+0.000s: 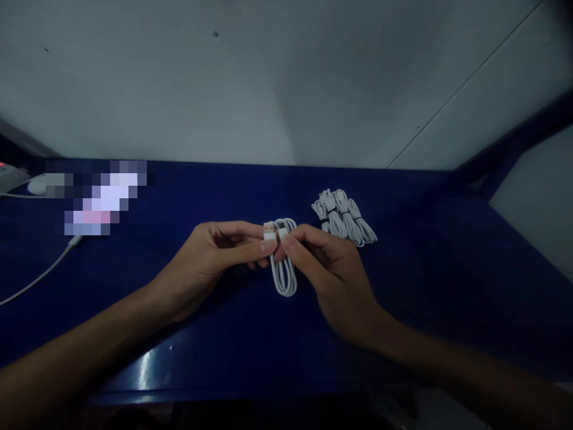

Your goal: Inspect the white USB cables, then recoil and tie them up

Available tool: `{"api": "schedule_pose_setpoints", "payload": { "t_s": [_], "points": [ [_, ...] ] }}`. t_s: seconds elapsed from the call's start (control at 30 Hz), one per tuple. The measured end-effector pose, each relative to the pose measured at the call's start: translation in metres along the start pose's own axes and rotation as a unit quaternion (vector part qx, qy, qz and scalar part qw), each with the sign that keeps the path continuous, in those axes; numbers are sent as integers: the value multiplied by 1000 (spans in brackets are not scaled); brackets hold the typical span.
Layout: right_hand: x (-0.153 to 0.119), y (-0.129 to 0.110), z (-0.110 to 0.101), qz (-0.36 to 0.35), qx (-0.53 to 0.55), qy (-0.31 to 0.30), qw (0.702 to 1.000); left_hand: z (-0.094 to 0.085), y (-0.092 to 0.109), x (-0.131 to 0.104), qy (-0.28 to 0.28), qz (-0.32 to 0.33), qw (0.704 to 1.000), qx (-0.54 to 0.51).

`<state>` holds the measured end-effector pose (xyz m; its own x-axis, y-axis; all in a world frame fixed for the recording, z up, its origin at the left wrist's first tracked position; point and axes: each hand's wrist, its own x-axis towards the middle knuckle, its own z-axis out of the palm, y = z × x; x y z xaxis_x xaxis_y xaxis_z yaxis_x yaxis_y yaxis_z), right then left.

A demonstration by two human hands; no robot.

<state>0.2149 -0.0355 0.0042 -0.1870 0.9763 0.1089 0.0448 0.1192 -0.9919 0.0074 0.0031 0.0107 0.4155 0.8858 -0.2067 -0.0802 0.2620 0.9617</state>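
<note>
Dim scene, a pale glare low on the blue tabletop (224, 352), upper left pixelated.

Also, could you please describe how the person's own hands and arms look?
Both the left hand and the right hand are bare: I see no gloves, rings, bracelets or watch. The forearms show no sleeves as far as the picture reaches. Markings cannot be made out in the dim light.
</note>
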Motion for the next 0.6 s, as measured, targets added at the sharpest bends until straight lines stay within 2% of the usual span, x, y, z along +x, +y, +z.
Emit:
{"api": "schedule_pose_setpoints", "payload": {
  "t_s": [0.6],
  "points": [
    [0, -2, 1, 17, 3, -5, 1000, -1, 1, -1, -2, -1, 1000, 3]
  ]
}}
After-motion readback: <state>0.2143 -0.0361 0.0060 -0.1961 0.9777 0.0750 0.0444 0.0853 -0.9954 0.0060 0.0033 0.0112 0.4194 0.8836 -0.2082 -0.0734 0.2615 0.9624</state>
